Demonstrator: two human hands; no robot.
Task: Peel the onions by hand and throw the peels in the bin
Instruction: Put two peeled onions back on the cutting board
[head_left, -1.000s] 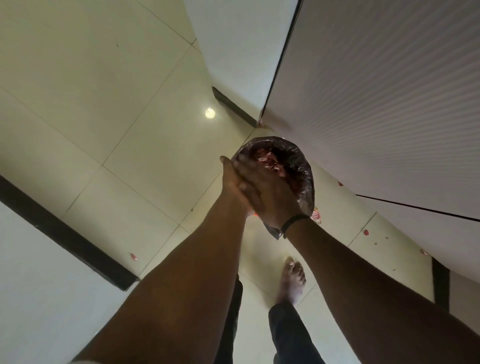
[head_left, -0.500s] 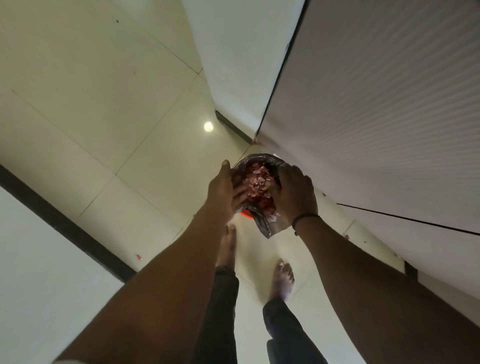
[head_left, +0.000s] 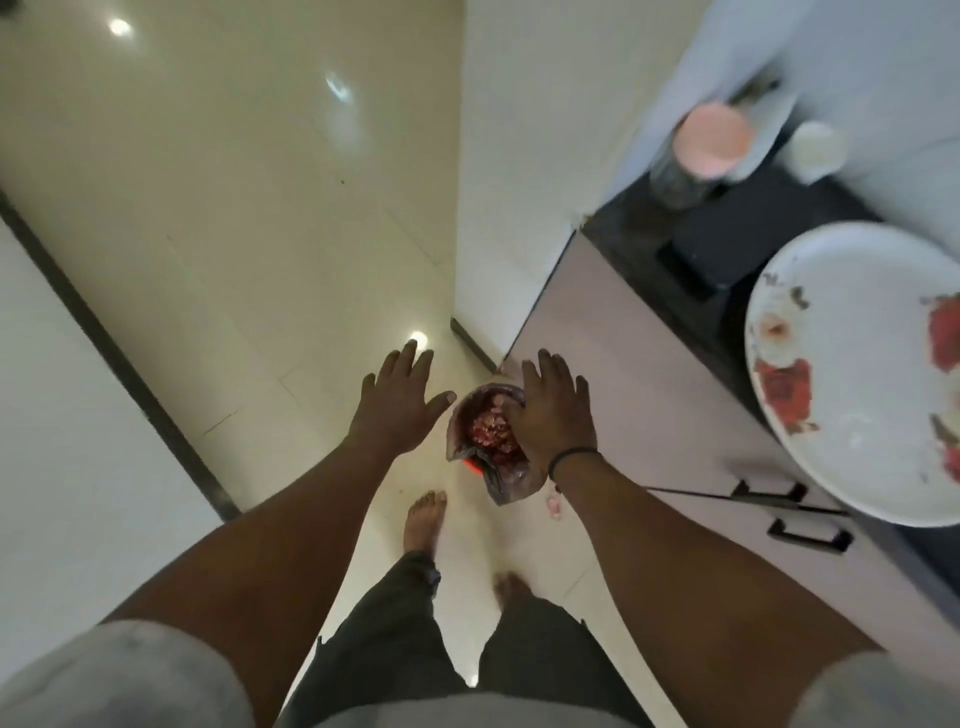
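Looking straight down from the head camera, both bare arms reach out over the glossy tiled floor (head_left: 218, 218). The left hand (head_left: 400, 402) hangs palm down with fingers spread wide and straight, holding nothing, just left of the bin (head_left: 470, 415). The right hand (head_left: 553, 413) hovers over the bin's right side, palm down, fingers splayed and relaxed, a dark band at its wrist; whether it touches the liner cannot be told. The bin is small, lined with a dark plastic bag, and sits on the floor against the cabinet front (head_left: 639, 405), with reddish onion peels (head_left: 488, 428) piled inside. Two bare feet stand just behind it. Up on the right, the dark bench (head_left: 634, 234) carries a white plate (head_left: 852, 374) with red scraps, blurred.
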